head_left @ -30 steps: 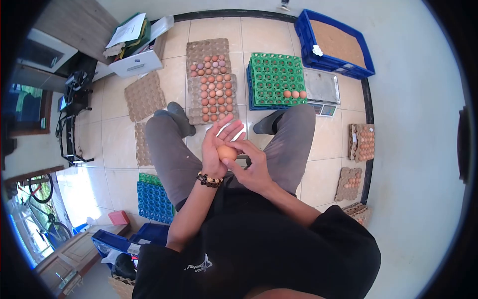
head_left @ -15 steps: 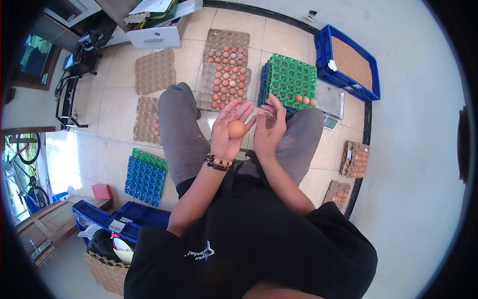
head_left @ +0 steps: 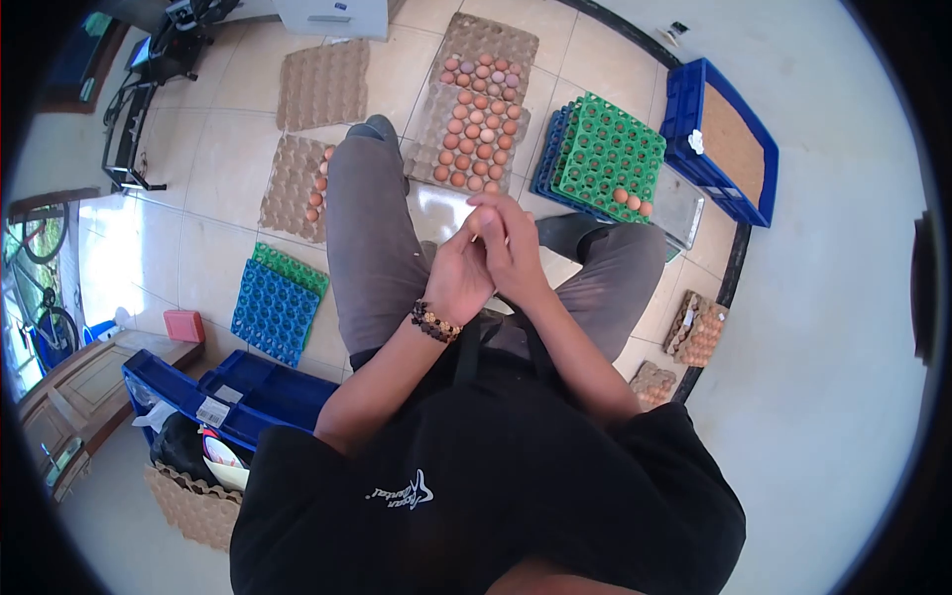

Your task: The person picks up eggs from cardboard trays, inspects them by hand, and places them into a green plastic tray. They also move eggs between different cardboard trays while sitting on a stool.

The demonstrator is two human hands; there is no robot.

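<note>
In front of my lap, my hands meet around a brown egg (head_left: pixel 475 224), of which only a small part shows between the fingers. My left hand (head_left: pixel 460 280), with beaded bracelets at the wrist, cups it from the left. Over it from the right closes my right hand (head_left: pixel 512 250), its fingers wrapped across the egg and the left fingers. Just beyond them lies a cardboard tray of brown eggs (head_left: pixel 480 141). To the right, a green plastic egg tray (head_left: pixel 610 149) tops a stack and carries three eggs at its near corner.
A blue crate (head_left: pixel 719 149) of brown material stands at far right beside a scale (head_left: pixel 684 208). Cardboard trays (head_left: pixel 322 84) lie ahead left, one partly filled (head_left: pixel 293 188). Blue and green trays (head_left: pixel 273 312) rest by my left leg. Egg packs (head_left: pixel 697 329) sit along the right wall.
My right hand has moved left and closed over the egg that lay on my open left palm. The left fingers have curled in. The whole view has tilted and shifted slightly.
</note>
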